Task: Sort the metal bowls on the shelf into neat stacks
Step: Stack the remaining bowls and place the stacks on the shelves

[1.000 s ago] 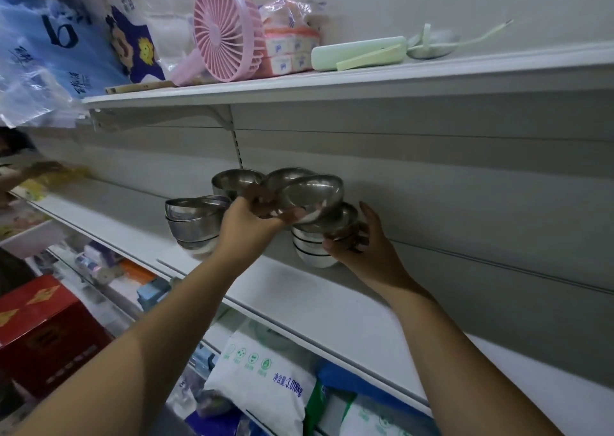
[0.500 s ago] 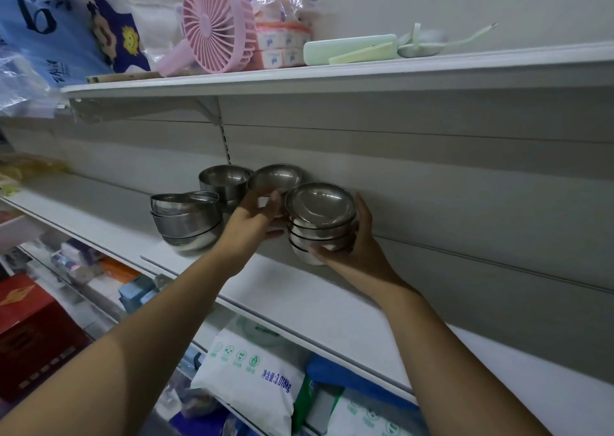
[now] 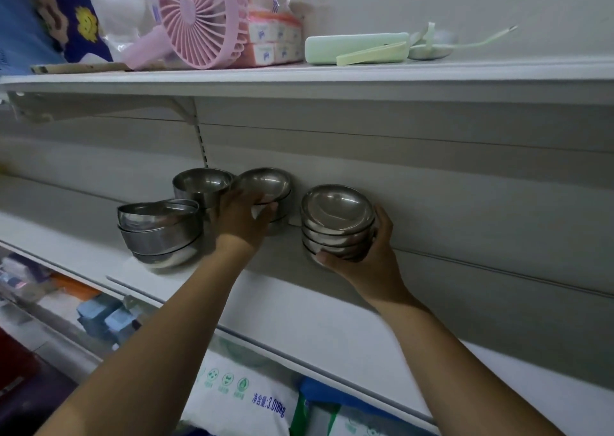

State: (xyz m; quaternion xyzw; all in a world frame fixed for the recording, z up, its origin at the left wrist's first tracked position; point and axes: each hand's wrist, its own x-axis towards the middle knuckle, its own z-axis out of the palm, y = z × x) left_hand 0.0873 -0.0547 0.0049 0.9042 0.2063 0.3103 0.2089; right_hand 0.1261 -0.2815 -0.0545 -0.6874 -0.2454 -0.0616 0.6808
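Right hand (image 3: 368, 264) is cupping right stack (image 3: 337, 218), fingers curled round it, at shelf (image 3: 299, 319) back edge. Left hand (image 3: 242, 221) is gripping top bowl (image 3: 265, 183) of middle stack (image 3: 283, 218) just beside. Front-left stack (image 3: 159, 233) and back-left stack (image 3: 201, 183) are sitting further left.

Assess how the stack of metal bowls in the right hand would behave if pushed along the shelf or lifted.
Probably stiff: the stack of bowls is polished metal, about four nested. Likely slippery, since the right hand grips only smooth curved walls. Pushed high up, it might tip or slide apart, as the bowls curve in towards the shelf.
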